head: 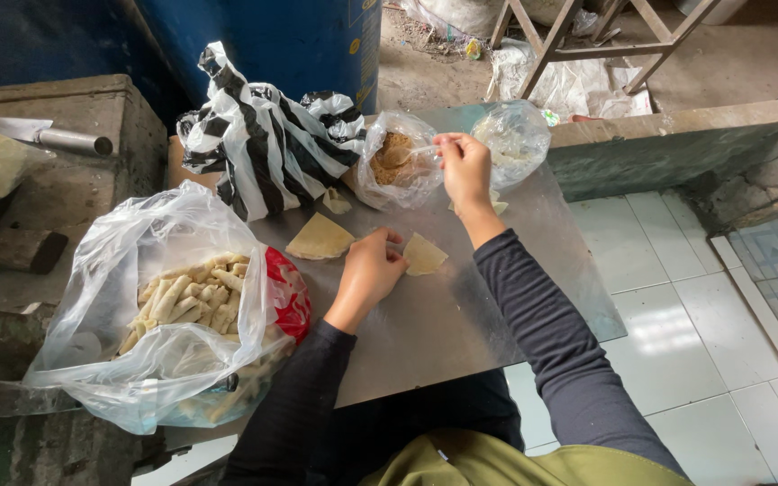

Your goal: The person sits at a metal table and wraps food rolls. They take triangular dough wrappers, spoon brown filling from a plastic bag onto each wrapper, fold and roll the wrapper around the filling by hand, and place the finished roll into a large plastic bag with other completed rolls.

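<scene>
Fingertips of the left hand (370,267) press down on the near corner of a small triangular wrapper (424,255) lying flat on the metal table (461,333); that grip is a light pinch, fingers curled, and how much of the sheet sits under the fingers is hidden. The right hand (464,166) is raised farther back, thumb and forefinger closed on something thin at the mouth of a clear bag of brown filling (395,160); it looks like a small spoon, but it is too slight and pale to be sure.

Two loose wrappers lie plainly on the table: the one under the left hand and a larger triangle (319,238) just left of it. A scrap (336,202) near the striped bag and a pale piece (498,203) behind the right wrist are partly covered, so I cannot tell what they are. Three clear bags show: the filling bag, a second one (515,137) beside it with pale contents too blurred to name, and a big one (168,310) at the left holding a heap of finished rolls (193,295), too many and too overlapped to count. A black-and-white striped bag (258,135) slumps at the back.

The table's right edge drops to white floor tiles (704,342), and its near middle is bare metal between the forearms. The left side is crowded by the roll bag, which overhangs the near edge.
</scene>
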Motion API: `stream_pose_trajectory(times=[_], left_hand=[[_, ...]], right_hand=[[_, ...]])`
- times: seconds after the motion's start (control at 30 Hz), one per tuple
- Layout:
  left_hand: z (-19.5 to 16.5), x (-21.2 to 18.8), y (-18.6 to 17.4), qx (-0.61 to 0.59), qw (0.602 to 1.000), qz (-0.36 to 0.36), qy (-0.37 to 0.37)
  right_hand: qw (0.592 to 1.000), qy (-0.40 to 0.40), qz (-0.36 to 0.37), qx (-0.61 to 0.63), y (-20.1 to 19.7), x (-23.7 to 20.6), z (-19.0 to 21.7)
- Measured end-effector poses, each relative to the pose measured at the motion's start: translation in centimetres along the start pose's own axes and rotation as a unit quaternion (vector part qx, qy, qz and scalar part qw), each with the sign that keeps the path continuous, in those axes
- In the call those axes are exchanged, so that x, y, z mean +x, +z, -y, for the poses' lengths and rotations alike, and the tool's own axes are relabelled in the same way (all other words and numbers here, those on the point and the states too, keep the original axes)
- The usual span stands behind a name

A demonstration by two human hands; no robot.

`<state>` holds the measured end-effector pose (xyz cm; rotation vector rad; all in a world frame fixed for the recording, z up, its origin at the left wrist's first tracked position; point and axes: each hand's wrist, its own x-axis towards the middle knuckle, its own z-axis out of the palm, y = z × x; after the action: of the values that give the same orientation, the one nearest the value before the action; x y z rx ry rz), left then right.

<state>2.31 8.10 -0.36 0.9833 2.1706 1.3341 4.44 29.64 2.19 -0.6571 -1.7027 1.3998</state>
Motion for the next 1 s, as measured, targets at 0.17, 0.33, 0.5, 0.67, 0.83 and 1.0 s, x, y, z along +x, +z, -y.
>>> stream_pose_trajectory(times=[0.17,0.33,0.5,0.67,0.83,1.0], left_hand=[[0.2,0.2,-0.1,-0.014,1.0,0.011,-0.014],[1.0,0.5,-0.1,-0.042,0.998,0.024,-0.026],[1.5,0.8,0.1,-0.075,0.996,0.031,-0.033],[1.5,0.9,0.0,-0.076,0.997,0.024,-0.023],[1.3,0.7,0.1,-0.083,0.995,0.032,-0.038],[1.1,0.7,0.0,-0.104,0.993,0.037,-0.041]], right_hand=[[0.98,0.065,0.034,0.186,-3.8,-0.7,-1.1],[0.957,0.145,0.091,0.235,-8.8,-5.5,-2.8],[0.976,0.143,0.082,0.143,-10.5,-11.6,-4.0],[0.996,-0.031,0.055,-0.063,-10.0,-15.8,-1.9],[0.951,-0.224,0.13,-0.166,-8.9,-18.8,1.1],[0.896,-0.316,0.201,-0.238,-9.2,-19.2,2.3]])
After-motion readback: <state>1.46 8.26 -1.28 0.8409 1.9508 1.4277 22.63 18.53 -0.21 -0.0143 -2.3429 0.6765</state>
